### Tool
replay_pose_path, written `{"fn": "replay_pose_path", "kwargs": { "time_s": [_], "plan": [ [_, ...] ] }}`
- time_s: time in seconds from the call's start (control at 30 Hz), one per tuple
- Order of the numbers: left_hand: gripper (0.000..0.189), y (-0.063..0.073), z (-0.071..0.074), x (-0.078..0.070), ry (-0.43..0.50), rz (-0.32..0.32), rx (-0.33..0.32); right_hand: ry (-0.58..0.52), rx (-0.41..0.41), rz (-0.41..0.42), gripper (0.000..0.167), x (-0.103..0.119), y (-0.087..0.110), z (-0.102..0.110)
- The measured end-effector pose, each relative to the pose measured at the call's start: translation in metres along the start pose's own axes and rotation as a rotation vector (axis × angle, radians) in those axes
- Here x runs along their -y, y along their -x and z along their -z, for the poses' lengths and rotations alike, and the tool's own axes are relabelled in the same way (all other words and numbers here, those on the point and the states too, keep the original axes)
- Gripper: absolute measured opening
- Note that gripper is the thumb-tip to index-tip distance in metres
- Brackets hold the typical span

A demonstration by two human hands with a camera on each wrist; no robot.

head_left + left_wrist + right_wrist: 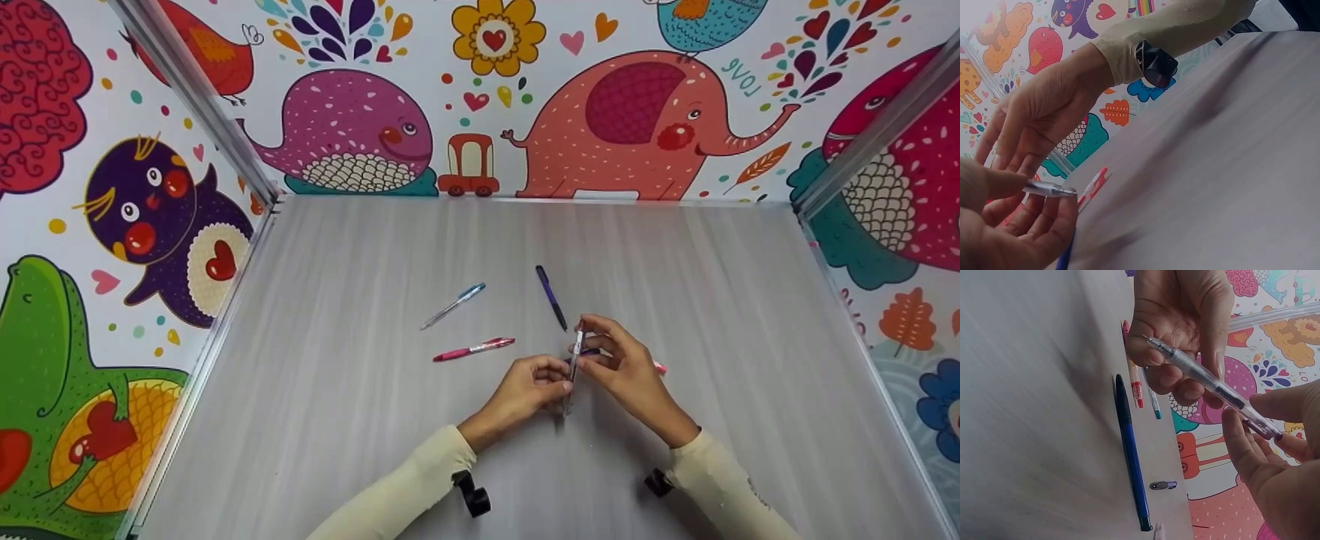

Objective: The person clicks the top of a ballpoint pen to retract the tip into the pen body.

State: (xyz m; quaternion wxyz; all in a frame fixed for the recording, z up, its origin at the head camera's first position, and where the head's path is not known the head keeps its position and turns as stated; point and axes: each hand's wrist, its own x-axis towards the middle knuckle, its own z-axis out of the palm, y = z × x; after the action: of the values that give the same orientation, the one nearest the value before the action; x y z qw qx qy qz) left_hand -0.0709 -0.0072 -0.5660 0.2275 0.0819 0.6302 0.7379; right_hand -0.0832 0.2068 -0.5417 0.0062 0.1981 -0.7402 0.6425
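Both hands hold one clear ballpoint pen [576, 352] above the table. My left hand [529, 386] pinches it near the tip between thumb and fingers. My right hand [626, 366] grips the other end, by the clip. In the right wrist view the pen [1202, 377] slants, its metal point towards the left hand and its purplish clip end at the right fingertips. Under the hands lies a blue pen [1133, 455], partly hidden in the head view. A pink and white pen [1094, 188] lies beyond it, mostly covered by my right hand in the head view.
On the grey table [337, 450] lie a clear pen with a light blue top [454, 306], a red-pink pen [474, 349] and a purple-blue pen with black ends [551, 298]. Cartoon-printed panels [480, 97] enclose the back and sides, with metal rails [217, 112] at the corners.
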Motion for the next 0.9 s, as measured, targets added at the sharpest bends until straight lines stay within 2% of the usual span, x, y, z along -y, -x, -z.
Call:
{"fn": "replay_pose_path", "kwargs": {
  "time_s": [0.43, 0.9],
  "plan": [
    [0.017, 0.0026, -0.0032, -0.0007, 0.049, -0.006, -0.034, -0.002, 0.001, -0.015, 0.055, 0.0028, -0.0032, -0.0021],
    [0.017, 0.0055, -0.0072, -0.0001, 0.078, -0.017, -0.038, -0.034, -0.006, -0.037, 0.049, 0.0038, -0.0023, -0.0021]
  ]
}}
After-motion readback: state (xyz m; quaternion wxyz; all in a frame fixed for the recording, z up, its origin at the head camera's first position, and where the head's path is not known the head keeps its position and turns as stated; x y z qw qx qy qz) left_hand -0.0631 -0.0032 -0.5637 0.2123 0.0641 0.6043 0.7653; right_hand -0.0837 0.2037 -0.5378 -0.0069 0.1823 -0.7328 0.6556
